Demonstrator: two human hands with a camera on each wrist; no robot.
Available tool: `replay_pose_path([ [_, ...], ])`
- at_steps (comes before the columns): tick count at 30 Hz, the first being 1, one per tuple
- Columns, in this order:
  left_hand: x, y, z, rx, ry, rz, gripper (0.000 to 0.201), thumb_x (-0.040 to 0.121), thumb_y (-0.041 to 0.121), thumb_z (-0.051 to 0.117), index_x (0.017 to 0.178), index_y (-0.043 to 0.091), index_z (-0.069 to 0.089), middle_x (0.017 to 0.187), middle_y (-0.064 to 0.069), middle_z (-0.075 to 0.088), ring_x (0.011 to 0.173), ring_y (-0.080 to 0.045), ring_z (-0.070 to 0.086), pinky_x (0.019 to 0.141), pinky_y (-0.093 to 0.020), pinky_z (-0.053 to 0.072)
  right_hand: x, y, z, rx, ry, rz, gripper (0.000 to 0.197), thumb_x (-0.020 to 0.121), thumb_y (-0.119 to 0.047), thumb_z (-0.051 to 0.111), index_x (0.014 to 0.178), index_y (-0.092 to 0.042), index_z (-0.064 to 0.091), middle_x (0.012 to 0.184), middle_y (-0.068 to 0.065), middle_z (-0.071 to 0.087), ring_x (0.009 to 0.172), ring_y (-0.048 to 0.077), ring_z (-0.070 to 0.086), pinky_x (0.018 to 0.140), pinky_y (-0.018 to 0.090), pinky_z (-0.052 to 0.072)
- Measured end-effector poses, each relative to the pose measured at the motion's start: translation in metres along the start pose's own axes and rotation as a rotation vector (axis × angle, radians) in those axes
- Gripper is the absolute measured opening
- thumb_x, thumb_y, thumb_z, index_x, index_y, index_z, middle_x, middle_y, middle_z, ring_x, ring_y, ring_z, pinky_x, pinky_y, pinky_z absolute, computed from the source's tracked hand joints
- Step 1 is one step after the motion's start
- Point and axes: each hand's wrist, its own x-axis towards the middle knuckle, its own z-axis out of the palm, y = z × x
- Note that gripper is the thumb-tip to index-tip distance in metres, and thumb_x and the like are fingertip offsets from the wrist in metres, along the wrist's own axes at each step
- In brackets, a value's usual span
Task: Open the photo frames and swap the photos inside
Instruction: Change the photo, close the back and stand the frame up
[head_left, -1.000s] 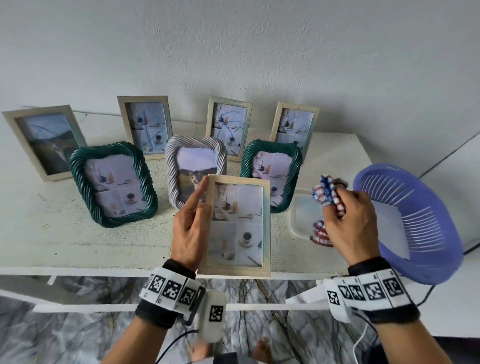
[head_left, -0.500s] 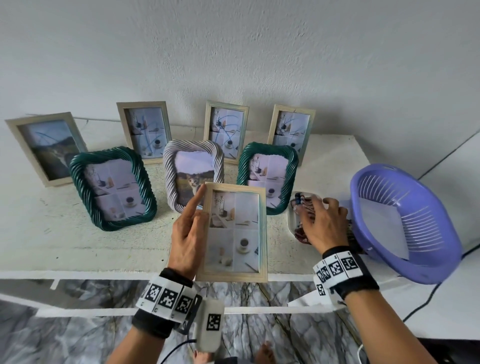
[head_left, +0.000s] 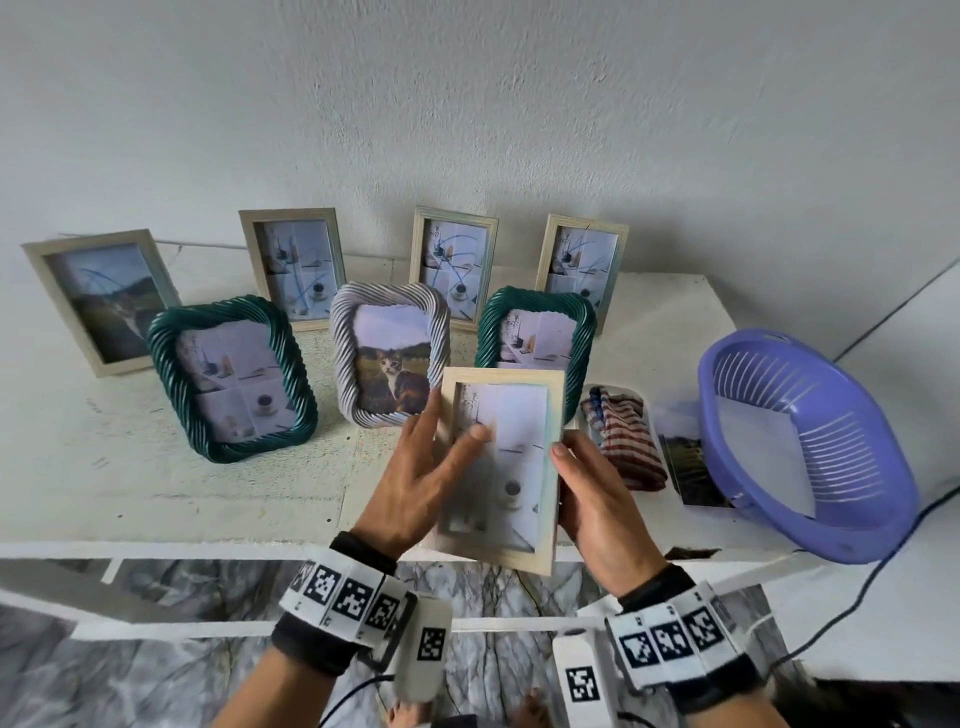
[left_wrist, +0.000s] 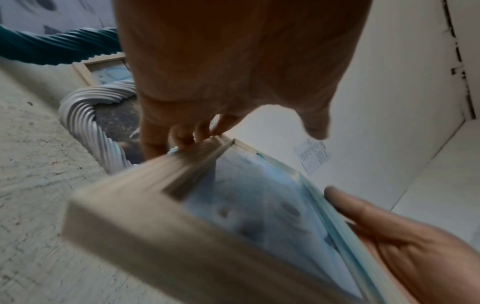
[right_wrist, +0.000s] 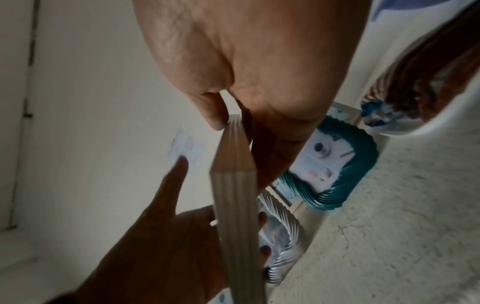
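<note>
While the right hand pinches the pale wooden frame's right edge, its long axis upright before the white rope-pattern frame, the left hand holds its left edge, thumb extended across the glass.

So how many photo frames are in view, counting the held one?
8. Four pale wooden frames stand by the wall; green twisted frames left and right, a white twisted frame between; the held frame in front. None seems hidden.
</note>
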Motion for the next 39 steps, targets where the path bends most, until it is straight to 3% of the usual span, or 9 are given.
replay_pose_path([
  [3,-0.001,0.009,0.008,0.066,-0.098,-0.043,0.127,0.054,0.093,0.055,0.153,0.028,0.007,0.151,0.006,0.031,0.126,-0.002,0.048,0.105,-0.03,0.044,-0.002,-0.018,0.01,0.059,-0.01,0.027,0.031,0.104,-0.023,0.037,0.118,-0.004,0.057,0.112,-0.004,0.068,0.118,0.02,0.059,0.096,0.032,0.051],
  [6,-0.004,0.018,0.011,-0.113,-0.164,-0.02,0.084,0.056,0.082,0.063,0.125,0.047,0.03,0.114,0.029,0.056,0.1,0.018,0.057,0.082,-0.013,0.052,-0.006,-0.033,0.018,0.15,-0.102,0.017,0.036,0.099,-0.02,0.038,0.122,-0.003,0.059,0.116,0.008,0.069,0.109,0.021,0.065,0.085,0.028,0.055],
  [12,-0.009,0.021,0.005,-0.392,-0.185,-0.178,0.1,0.059,0.085,0.064,0.131,0.016,0.055,0.127,-0.009,0.065,0.122,-0.027,0.058,0.1,-0.06,0.044,-0.013,-0.033,0.027,-0.112,-0.186,-0.077,0.046,0.094,-0.015,0.062,0.136,-0.026,0.049,0.119,-0.009,0.061,0.107,0.016,0.062,0.082,0.024,0.053],
  [18,-0.01,0.018,0.004,-0.34,-0.157,-0.165,0.094,0.052,0.084,0.067,0.125,0.026,0.057,0.117,0.001,0.07,0.115,-0.018,0.063,0.088,-0.048,0.055,-0.016,-0.035,0.029,-0.185,-0.122,-0.086,0.044,0.089,-0.023,0.068,0.129,-0.034,0.053,0.106,-0.012,0.063,0.093,0.017,0.064,0.08,0.031,0.055],
  [24,-0.012,0.019,-0.007,-0.265,-0.197,-0.163,0.065,0.063,0.073,0.058,0.115,0.035,0.059,0.11,0.012,0.07,0.108,-0.009,0.065,0.082,-0.045,0.056,-0.012,-0.035,0.018,-0.579,-0.027,-0.226,0.036,0.084,-0.031,0.064,0.12,-0.033,0.066,0.093,-0.007,0.062,0.081,0.01,0.06,0.068,0.026,0.051],
  [29,-0.012,0.019,-0.01,-0.252,-0.187,-0.157,0.078,0.059,0.076,0.06,0.121,0.03,0.054,0.113,0.009,0.068,0.105,-0.004,0.065,0.078,-0.038,0.053,-0.016,-0.035,0.029,-0.962,0.053,-0.218,0.027,0.092,-0.036,0.052,0.115,-0.032,0.065,0.068,-0.01,0.068,0.054,0.007,0.06,0.054,0.032,0.051],
  [32,-0.013,0.029,-0.008,-0.219,-0.166,-0.075,0.077,0.06,0.073,0.067,0.125,0.038,0.046,0.116,0.013,0.063,0.099,0.012,0.06,0.082,-0.02,0.051,-0.019,-0.039,0.036,-0.567,0.119,-0.155,0.018,0.097,-0.02,0.054,0.107,-0.02,0.068,0.068,-0.016,0.066,0.057,0.002,0.061,0.053,0.021,0.047],
  [35,-0.015,0.039,-0.009,-0.105,-0.113,0.063,0.06,0.069,0.061,0.073,0.115,0.052,0.034,0.108,0.04,0.05,0.098,0.03,0.049,0.077,0.003,0.04,-0.018,-0.057,0.036,-0.002,0.07,0.217,0.044,0.098,-0.052,0.044,0.105,-0.021,0.074,0.096,-0.003,0.075,0.092,0.014,0.07,0.083,0.039,0.053],
  [39,-0.009,0.029,-0.01,0.038,-0.089,0.153,0.114,0.06,0.091,0.051,0.153,0.037,0.013,0.156,0.02,0.024,0.141,0.001,0.029,0.116,-0.034,0.032,-0.005,-0.08,0.013,0.405,0.077,0.466,0.07,0.089,-0.067,0.032,0.115,-0.015,0.07,0.114,0.015,0.07,0.11,0.032,0.065,0.1,0.05,0.046],
])
